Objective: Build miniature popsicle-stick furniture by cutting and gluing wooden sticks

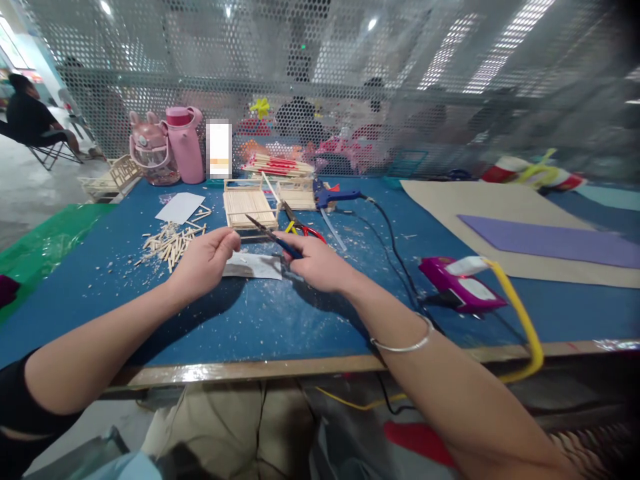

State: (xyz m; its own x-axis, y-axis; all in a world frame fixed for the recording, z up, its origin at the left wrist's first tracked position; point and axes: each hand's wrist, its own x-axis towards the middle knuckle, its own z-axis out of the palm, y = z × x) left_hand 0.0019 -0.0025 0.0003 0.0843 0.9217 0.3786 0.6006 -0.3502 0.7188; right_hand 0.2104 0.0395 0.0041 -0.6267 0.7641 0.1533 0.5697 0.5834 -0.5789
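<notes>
My right hand is closed around a slim, dark-blue tool with a long black pointed tip; its exact kind is not clear. The tip points up and left, over the front of a small wooden-stick model with a slatted floor and railings. Just left of the tool, my left hand is pinched closed, and whatever lies between its fingers is hidden. Below both hands a whitish strip of paper lies on the blue table. A pile of short cut sticks spreads beside my left hand.
Red-handled pliers and a blue glue gun lie behind my right hand. A magenta power adapter with a yellow cable sits right. Pink bottles stand at the back left. Purple foam lies on tan board. A person sits far left.
</notes>
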